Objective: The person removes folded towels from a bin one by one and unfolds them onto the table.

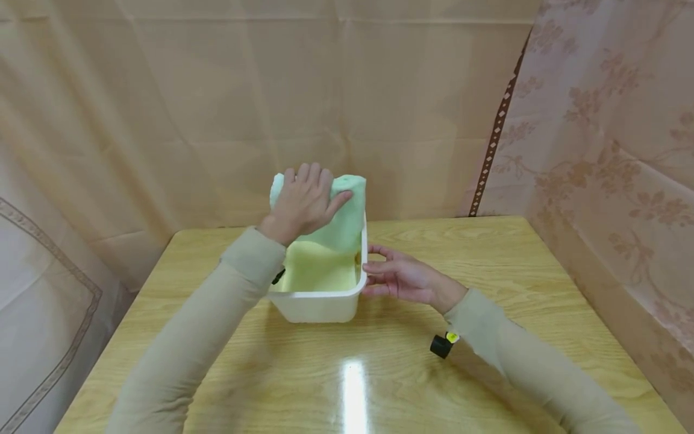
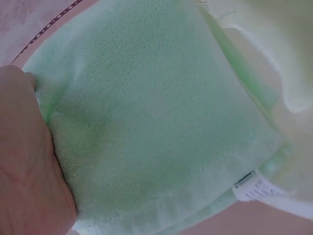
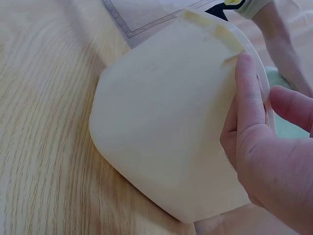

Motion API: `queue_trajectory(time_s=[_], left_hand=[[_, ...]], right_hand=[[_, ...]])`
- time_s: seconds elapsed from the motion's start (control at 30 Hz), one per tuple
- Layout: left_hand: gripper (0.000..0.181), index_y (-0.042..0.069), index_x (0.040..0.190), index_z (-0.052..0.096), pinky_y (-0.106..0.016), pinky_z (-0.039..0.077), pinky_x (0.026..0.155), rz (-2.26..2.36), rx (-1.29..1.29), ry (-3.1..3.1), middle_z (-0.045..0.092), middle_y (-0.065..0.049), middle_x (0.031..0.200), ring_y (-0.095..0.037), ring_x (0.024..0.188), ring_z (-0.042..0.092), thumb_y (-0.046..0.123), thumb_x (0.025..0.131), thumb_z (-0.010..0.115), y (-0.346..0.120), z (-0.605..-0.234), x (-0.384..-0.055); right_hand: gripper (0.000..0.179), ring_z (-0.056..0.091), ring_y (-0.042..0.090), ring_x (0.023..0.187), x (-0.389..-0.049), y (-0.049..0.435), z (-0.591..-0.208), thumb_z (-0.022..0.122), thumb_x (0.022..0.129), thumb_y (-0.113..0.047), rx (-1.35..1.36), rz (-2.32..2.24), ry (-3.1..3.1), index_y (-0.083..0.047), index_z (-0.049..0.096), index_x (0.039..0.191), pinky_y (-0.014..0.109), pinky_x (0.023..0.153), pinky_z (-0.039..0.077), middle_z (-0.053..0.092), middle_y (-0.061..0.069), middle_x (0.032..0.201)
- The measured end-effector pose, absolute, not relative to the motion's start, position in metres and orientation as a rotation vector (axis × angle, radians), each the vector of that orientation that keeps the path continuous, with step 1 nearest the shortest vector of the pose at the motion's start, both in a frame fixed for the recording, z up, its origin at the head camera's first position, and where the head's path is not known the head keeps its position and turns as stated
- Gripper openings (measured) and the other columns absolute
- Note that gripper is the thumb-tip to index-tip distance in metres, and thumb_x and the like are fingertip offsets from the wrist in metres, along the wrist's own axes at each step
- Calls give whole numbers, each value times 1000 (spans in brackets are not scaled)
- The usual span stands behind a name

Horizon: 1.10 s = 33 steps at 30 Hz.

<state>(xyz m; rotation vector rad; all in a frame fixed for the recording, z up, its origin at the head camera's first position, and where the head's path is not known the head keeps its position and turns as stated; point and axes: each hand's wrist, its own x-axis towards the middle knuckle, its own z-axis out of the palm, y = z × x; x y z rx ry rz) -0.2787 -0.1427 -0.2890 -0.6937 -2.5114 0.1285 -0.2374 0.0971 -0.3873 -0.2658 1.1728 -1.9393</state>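
A folded light green towel point(image 1: 349, 220) stands partly above the far end of a white plastic bin point(image 1: 316, 308), its lower part inside. From above, my left hand point(image 1: 303, 202) grips the towel's top edge, thumb on the near side. In the left wrist view the towel's point(image 2: 142, 107) fuzzy face fills most of the picture, with a white printed label point(image 2: 257, 187) at its edge. My right hand point(image 1: 403, 277) holds the bin's right rim. The right wrist view has its fingers along the outer wall and its thumb at the rim, by the bin point(image 3: 161, 117).
The bin stands on a wood-grain table point(image 1: 488, 253). Beige curtains point(image 1: 217, 108) hang behind it, and a floral curtain point(image 1: 612, 150) is at the right. A black wrist camera point(image 1: 441, 346) sits under my right forearm.
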Motion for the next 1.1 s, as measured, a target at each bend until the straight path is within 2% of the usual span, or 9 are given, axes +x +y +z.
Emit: queue_trajectory(time_s=[0.2, 0.4, 0.53, 0.63, 0.7, 0.77, 0.9, 1.1], left_hand=[[53, 0, 92, 48, -49, 38, 74, 110, -660, -2512, 48, -15, 90, -36, 83, 46, 51, 105, 43, -142, -284, -274], [55, 0, 92, 46, -49, 37, 74, 145, -633, -2524, 45, -14, 89, -35, 83, 43, 53, 105, 41, -142, -276, -271], [55, 0, 90, 45, -50, 36, 72, 145, -652, -2445, 44, -15, 87, -35, 81, 41, 53, 105, 42, -141, -267, -272], [55, 0, 90, 43, -50, 36, 72, 130, -663, -2397, 43, -15, 87, -36, 81, 40, 53, 105, 42, -138, -258, -271], [55, 0, 90, 43, -49, 35, 71, 115, -670, -2372, 43, -15, 86, -36, 81, 40, 53, 105, 42, -136, -250, -269], [54, 0, 90, 43, -49, 34, 71, 101, -681, -2349, 42, -15, 86, -36, 80, 39, 52, 105, 42, -134, -244, -267], [54, -1, 91, 45, -48, 33, 70, 76, -703, -2318, 41, -14, 86, -35, 79, 38, 52, 105, 41, -127, -233, -264], [56, 1, 93, 45, -48, 32, 74, 32, -709, -2346, 41, -13, 89, -34, 82, 37, 54, 106, 37, -113, -216, -256]], right_hand=[[60, 65, 24, 97, -241, 93, -388, 46, 105, 1, -292, -1931, 1138, -6, 17, 157, 39, 95, 55, 61, 16, 116], [63, 64, 25, 99, -241, 92, -388, 48, 105, 1, -273, -1928, 1134, -5, 15, 158, 38, 93, 55, 62, 16, 117], [56, 65, 26, 101, -243, 94, -386, 48, 106, -2, -243, -1911, 1168, -8, 22, 155, 38, 91, 56, 60, 18, 119], [55, 63, 30, 109, -248, 97, -381, 51, 105, -5, -222, -1899, 1255, -9, 26, 154, 42, 96, 54, 56, 19, 128], [58, 57, 36, 120, -253, 100, -375, 52, 105, -7, -222, -1895, 1334, -8, 24, 156, 47, 103, 49, 50, 20, 137], [64, 47, 43, 133, -258, 105, -368, 53, 105, -9, -233, -1897, 1404, -7, 19, 158, 52, 108, 42, 41, 21, 148], [69, 29, 46, 145, -267, 116, -351, 56, 104, -13, -331, -1915, 1479, -9, 17, 161, 57, 113, 34, 28, 21, 159], [77, 34, 35, 144, -271, 131, -317, 66, 100, -14, -493, -1967, 1585, -11, 20, 161, 57, 115, 31, 30, 14, 161]])
